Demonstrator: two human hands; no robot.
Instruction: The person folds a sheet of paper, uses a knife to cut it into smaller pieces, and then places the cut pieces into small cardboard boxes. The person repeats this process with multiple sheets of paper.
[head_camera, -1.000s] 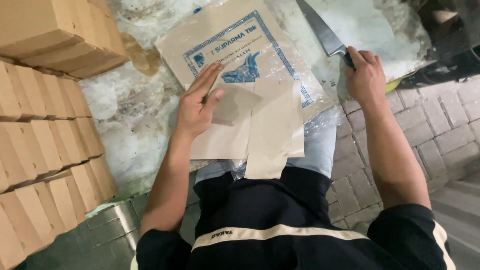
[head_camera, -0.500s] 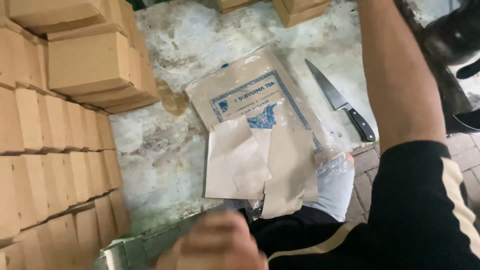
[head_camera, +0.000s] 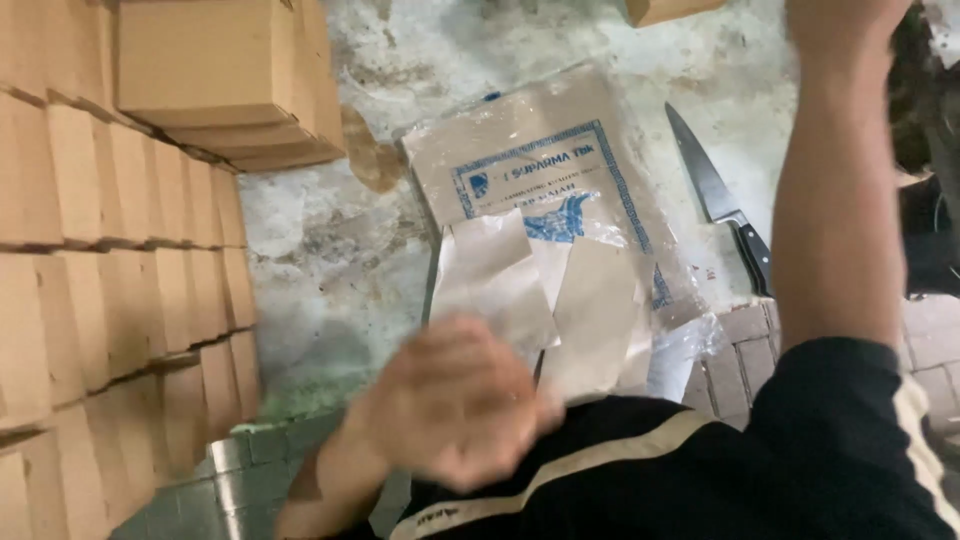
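Two brown paper sheets (head_camera: 545, 290) lie pulled partway out of the opened plastic pack (head_camera: 560, 170) at frame centre. The blurred left hand (head_camera: 450, 400) hovers below them, grip unreadable. The right hand (head_camera: 850, 15) reaches past the top edge, grip unseen. The knife (head_camera: 715, 195) lies released to the right.

paper pack (head_camera: 560, 180) lies flat on concrete floor (head_camera: 330, 270). loose sheets (head_camera: 545, 290) lie on pack's near end. knife (head_camera: 722, 205) lies just right of pack. stacked cartons (head_camera: 110, 250) stand left of pack, well apart. left hand (head_camera: 450, 405) near side of pack, right arm (head_camera: 835, 190) right of knife.
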